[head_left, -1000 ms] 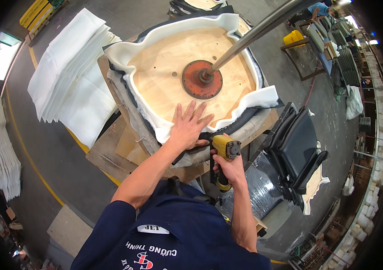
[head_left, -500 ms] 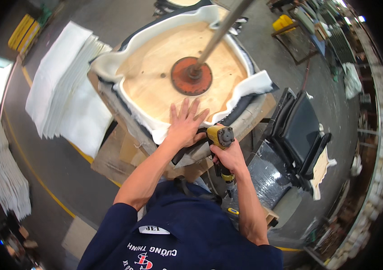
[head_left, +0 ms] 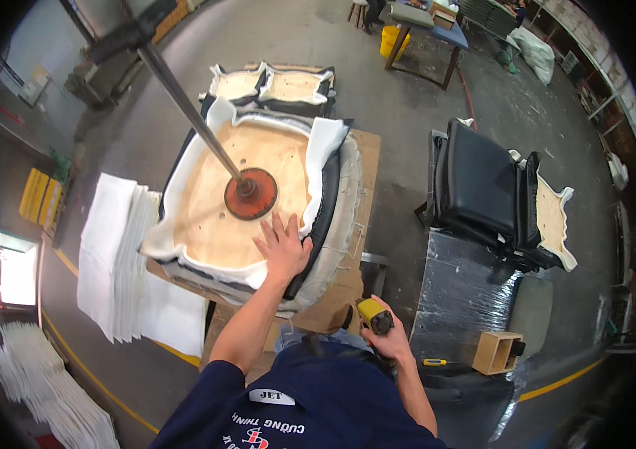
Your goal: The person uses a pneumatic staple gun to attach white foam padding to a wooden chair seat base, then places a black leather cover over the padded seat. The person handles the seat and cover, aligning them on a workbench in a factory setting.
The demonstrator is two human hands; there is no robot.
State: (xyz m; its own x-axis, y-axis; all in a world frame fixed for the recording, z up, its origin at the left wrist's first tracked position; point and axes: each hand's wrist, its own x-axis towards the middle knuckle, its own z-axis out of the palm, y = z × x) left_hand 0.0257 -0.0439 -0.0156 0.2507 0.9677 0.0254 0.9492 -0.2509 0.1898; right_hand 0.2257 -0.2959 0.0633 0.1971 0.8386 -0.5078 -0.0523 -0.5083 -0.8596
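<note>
A plywood seat panel (head_left: 202,176) lies on a padded support, with white padding (head_left: 323,150) and black covering (head_left: 327,198) folded up around its rim. A round red pressing disc (head_left: 251,196) on a metal shaft (head_left: 191,112) bears on the wood. My left hand (head_left: 283,251) lies with fingers spread on the panel's near right edge, its palm over the padding and black cover. Close to my body, my right hand (head_left: 389,335) grips a yellow-topped staple gun (head_left: 375,314), held apart from the panel. Its lower part is hidden by my hand and shirt.
White padding sheets (head_left: 112,254) are stacked at the left. Upholstered black cushions (head_left: 479,179) rest on a plastic-wrapped surface (head_left: 456,299) at the right, near a small wooden box (head_left: 494,352) and a yellow-handled cutter (head_left: 435,362). More padded panels (head_left: 292,86) stand beyond the seat.
The seat panel has turned counterclockwise under the disc. My right hand has drawn the staple gun back from the rim toward my body. My left hand remains on the panel edge.
</note>
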